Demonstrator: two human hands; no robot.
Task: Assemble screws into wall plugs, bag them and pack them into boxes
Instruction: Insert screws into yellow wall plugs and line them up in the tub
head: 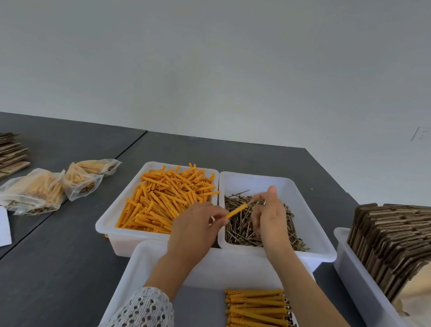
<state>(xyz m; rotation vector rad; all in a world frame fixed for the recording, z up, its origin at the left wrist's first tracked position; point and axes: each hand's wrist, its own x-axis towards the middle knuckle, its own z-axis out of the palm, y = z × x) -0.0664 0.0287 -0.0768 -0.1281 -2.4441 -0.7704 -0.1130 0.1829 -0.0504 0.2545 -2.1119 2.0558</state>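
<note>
Holding one orange wall plug (236, 211) pinched at its near end in our left hand (194, 232), we keep it in the air over the divide between the two far bins, with the right hand (270, 220) meeting its far tip just above the screw bin (313, 203). The right hand's fingers are curled around a thin screw (254, 202) whose head end sits near the thumb, though whether the point has entered the plug's mouth is too small for us to tell. The plug's long axis runs from near-left to far-right, rising slightly, its open end facing the right hand. We judge the plug light, stiff along its length yet ribbed enough to grip well, so a pinch at the closed end leaves the mouth free. The screw looks thin, hard and sharp, best taken near the head so the point can be steered. To the left sits the plug bin (121, 205), heaped with loose orange plugs. In the near tray (147, 258) a row of assembled plugs (258, 325) lies side by side, long axes running left to right, screw heads at the right. Filled bags (40, 192) rest on the tabletop (60, 252) at far left, and flat cardboard boxes (402, 237) stand in a bin at right.
</note>
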